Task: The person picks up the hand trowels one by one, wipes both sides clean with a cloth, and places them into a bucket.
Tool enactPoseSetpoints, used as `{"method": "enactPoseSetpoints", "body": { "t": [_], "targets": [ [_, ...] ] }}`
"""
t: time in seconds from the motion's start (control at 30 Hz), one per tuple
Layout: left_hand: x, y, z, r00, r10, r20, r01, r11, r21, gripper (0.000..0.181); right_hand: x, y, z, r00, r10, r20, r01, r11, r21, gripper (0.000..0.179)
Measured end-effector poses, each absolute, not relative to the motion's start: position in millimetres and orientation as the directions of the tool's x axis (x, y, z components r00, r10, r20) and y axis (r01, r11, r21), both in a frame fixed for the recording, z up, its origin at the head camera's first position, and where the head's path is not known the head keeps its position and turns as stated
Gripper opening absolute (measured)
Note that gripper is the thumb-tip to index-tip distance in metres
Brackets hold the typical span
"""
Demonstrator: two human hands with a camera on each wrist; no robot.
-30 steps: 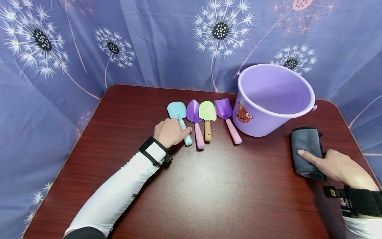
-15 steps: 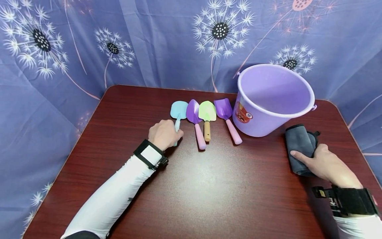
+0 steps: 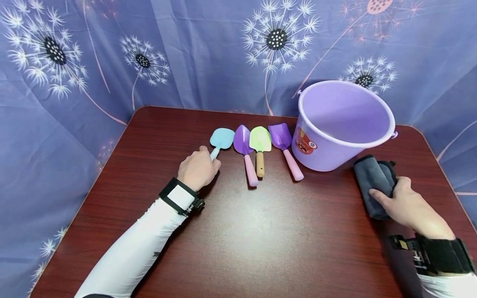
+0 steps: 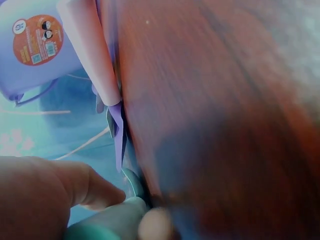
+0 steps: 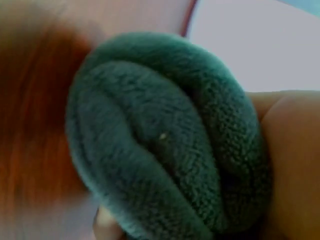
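My left hand (image 3: 198, 167) grips the handle of a light blue toy trowel (image 3: 222, 138); its rounded blade points away from me, close over the table. In the left wrist view the handle (image 4: 107, 222) lies between thumb and finger. To its right lie a pointed purple trowel (image 3: 242, 138) with a pink handle, a lime green trowel (image 3: 260, 139) with a wooden handle, and a square-bladed purple shovel (image 3: 280, 135). At the right, my right hand (image 3: 411, 205) holds a rolled grey towel (image 3: 374, 182), thumb on top. Spiral plush layers of the towel (image 5: 160, 135) fill the right wrist view.
A large lilac bucket (image 3: 324, 155) stands at the back right, beside the purple shovel, its inside bare. The dark red-brown wooden table (image 3: 268, 240) ends at a blue curtain (image 3: 208, 54) with a dandelion print.
The left hand has drawn the blue trowel left, away from the purple one, and its handle now slants. My right hand has shifted left with the towel and curled further round it.
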State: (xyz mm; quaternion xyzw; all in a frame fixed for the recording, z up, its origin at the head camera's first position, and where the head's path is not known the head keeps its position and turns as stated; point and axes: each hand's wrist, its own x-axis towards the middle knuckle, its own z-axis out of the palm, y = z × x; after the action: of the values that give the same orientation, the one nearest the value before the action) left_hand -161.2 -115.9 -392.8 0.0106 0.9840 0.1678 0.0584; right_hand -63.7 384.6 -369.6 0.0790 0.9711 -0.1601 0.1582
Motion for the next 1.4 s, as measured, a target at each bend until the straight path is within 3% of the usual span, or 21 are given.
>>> {"method": "enactPoseSetpoints", "body": {
  "t": [0.37,0.6,0.8,0.9,1.13,1.27,1.4],
  "targets": [
    [-156,-131,-387,-0.997,0.072,0.021,0.075,0.944,0.321,0.023,-55,381,-343,-0.961,0.144,-0.237,0.196,0.958,-0.209,0.070],
    [-149,-139,-377,-0.994,0.093,0.054,0.105,0.946,0.307,0.021,-43,376,-320,-0.983,0.114,-0.145,0.130,0.986,-0.108,0.066],
    [-140,-143,-362,-0.985,0.125,0.121,0.156,0.941,0.300,0.020,-31,364,-304,-0.994,0.006,-0.113,0.012,0.998,-0.054,0.065],
    [-135,-145,-354,-0.975,0.138,0.176,0.186,0.937,0.295,0.019,-23,352,-298,-0.993,-0.113,-0.028,-0.112,0.993,-0.041,0.062],
    [-126,-144,-334,-0.929,0.170,0.328,0.267,0.922,0.279,0.017,-13,318,-271,-0.881,-0.412,0.232,-0.433,0.900,-0.047,0.067],
    [-121,-139,-325,-0.915,0.177,0.363,0.292,0.910,0.294,0.016,-17,299,-256,-0.816,-0.481,0.321,-0.520,0.853,-0.043,0.068],
    [-118,-133,-318,-0.889,0.194,0.415,0.337,0.890,0.306,0.016,-23,283,-247,-0.795,-0.487,0.361,-0.540,0.839,-0.058,0.064]
  ]
}}
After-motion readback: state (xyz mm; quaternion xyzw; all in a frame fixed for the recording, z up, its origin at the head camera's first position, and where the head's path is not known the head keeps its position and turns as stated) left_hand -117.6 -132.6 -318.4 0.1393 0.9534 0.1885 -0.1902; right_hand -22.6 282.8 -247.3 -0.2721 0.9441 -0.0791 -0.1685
